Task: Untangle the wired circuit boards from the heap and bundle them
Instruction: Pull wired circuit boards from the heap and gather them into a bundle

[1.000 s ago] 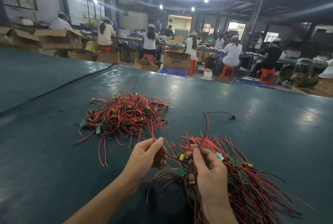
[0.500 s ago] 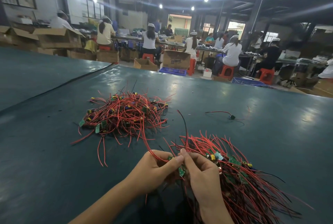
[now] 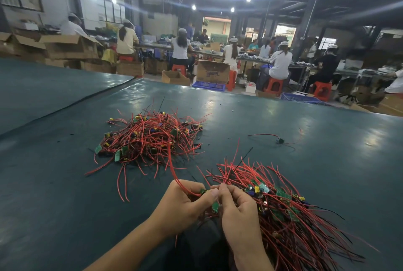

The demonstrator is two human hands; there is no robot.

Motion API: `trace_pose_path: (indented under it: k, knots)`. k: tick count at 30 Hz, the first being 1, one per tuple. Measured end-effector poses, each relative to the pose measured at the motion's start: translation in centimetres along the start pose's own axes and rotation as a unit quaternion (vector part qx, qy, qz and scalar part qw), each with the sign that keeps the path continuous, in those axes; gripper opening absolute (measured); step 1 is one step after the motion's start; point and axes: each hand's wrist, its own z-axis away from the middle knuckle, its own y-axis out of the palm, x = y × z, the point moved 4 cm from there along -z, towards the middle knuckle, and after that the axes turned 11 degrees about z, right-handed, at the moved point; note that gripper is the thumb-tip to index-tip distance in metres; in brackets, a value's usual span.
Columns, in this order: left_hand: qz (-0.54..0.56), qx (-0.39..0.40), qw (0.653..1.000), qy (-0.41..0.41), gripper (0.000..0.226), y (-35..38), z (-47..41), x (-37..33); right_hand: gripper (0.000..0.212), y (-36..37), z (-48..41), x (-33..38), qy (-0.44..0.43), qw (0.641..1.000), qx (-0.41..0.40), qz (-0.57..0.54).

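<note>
the job looks about half done, at a guess; a tangled heap [image 3: 150, 137] of red-wired boards lies far left on the counter [image 3: 65, 205]; a combed bundle [image 3: 290, 216] lies near right; the left hand [image 3: 185, 203] curls its fingers [image 3: 209, 194] round one red wire [image 3: 172, 168] trailing from the heap; the right hand [image 3: 237, 211] pinches wires at the bundle's left edge; a small green board [image 3: 215, 206] shows between the hands; a stray board [image 3: 279, 140] sits apart, far right; the heap is left to sort, and no tie shows on the bundle
</note>
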Motion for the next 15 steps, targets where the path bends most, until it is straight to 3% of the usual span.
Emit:
trace_pose_path:
  k: [8, 12, 15]
  knots:
    - [0.085, -0.010, 0.996, -0.018, 0.039, -0.1, -0.3, -1.3, 0.032, -2.3, -1.2, -0.3, 0.064, 0.972, -0.111, -0.197]
    - [0.128, -0.038, 0.991, -0.017, 0.036, -0.8, -0.6, -1.7, 0.028, -3.4, -1.5, -0.4, 0.064, 0.956, -0.150, -0.243]
    - [0.135, -0.015, 0.990, -0.029, 0.037, -0.2, -0.2, -1.5, 0.027, -3.5, -1.6, -0.6, 0.076, 0.944, -0.166, -0.274]
